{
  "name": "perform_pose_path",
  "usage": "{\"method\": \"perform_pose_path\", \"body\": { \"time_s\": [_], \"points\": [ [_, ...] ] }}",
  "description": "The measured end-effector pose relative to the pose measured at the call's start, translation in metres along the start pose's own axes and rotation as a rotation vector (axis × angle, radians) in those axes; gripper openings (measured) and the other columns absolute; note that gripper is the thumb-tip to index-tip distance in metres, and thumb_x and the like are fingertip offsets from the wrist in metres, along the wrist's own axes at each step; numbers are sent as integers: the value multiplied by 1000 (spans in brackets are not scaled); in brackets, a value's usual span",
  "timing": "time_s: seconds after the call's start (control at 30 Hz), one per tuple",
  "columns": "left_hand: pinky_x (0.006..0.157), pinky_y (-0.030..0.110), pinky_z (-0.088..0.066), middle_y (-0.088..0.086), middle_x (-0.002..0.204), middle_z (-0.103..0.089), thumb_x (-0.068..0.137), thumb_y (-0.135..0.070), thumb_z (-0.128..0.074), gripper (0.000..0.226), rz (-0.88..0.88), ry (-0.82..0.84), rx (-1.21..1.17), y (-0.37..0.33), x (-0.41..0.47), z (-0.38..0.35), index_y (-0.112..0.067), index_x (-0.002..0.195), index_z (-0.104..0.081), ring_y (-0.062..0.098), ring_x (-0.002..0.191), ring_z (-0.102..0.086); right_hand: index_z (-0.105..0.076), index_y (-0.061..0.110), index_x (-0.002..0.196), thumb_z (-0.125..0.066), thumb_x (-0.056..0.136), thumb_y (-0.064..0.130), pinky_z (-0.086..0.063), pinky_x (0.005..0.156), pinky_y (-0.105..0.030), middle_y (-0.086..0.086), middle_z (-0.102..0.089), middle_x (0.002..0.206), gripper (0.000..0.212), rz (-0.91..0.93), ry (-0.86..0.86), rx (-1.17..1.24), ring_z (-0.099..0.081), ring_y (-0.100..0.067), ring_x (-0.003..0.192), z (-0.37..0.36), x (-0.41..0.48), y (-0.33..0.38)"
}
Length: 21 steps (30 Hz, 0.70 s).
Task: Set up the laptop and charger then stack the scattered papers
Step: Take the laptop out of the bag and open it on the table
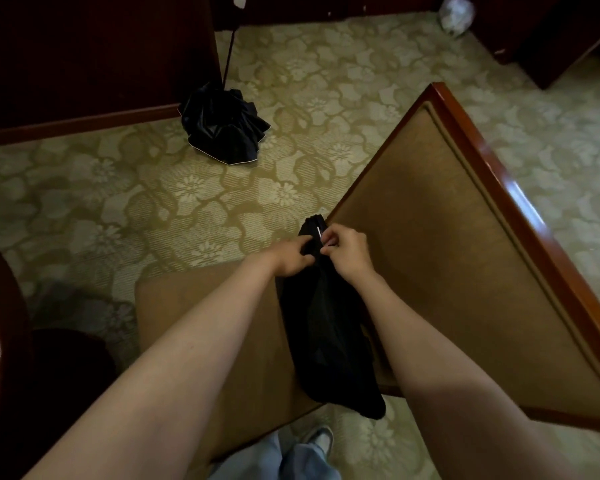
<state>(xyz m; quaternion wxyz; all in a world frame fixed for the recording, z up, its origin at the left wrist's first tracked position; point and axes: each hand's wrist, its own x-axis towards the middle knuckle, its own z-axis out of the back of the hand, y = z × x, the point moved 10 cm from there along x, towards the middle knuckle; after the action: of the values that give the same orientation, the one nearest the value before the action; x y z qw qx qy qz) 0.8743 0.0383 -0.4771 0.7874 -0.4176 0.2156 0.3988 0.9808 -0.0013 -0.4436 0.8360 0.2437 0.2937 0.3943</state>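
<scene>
The black bag (326, 323) points away along the chair seat (243, 341), left grip (291, 258) and right grip (347, 254) pinching its far end; floral carpet (153, 202) around

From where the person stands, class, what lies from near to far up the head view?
Shoe → black bag on the chair seat → black umbrella on the carpet → white plastic bag by the far furniture.
</scene>
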Motion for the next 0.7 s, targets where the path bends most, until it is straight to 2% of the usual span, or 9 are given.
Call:
{"method": "perform_pose_path", "body": {
  "time_s": [0.1,0.2,0.33,0.5,0.7],
  "points": [
    [111,35,-27,13,153,-23,96,-35,-44,62,8,8,7,-2,-7,-13,-27,149,-14,30,138,-29,-63,12,90,-62,83,0,-48,74,-33,-1,-58,80,14,16,16,-37,-57,-18,79,-4,-19,-7],
    [109,38,-29,16,151,-23,96,-34,-43,61,0,11,66,-6,-16,-25,-32,149,-13,32,136,-31,-62,11,92,-63,82,1,-50,75,-34,-1,-57,81,14,31,27,-42,-57,-18,80,-6,-35,-13],
    [112,42,-26,16,155,-11,96,-33,-43,60,-10,20,196,-13,-26,-42,-36,148,-12,34,140,-22,-60,9,96,-60,84,0,-50,77,-36,-4,-59,87,15,52,45,-78,-59,-21,85,-9,-55,-18],
    [113,45,-22,15,156,-9,96,-30,-44,62,-4,15,261,-16,-40,-60,-39,147,-11,34,142,-17,-59,9,98,-58,88,2,-43,70,-27,-7,-61,98,12,90,41,-130,-56,-17,85,-10,-80,-25],
    [111,44,-29,13,155,-13,95,-28,-45,64,27,7,280,-11,-56,-76,-42,146,-10,33,139,-24,-59,10,103,-55,90,3,-41,73,-22,-5,-59,105,15,128,35,-165,-55,-14,93,-11,-108,-34]
  ]
}}
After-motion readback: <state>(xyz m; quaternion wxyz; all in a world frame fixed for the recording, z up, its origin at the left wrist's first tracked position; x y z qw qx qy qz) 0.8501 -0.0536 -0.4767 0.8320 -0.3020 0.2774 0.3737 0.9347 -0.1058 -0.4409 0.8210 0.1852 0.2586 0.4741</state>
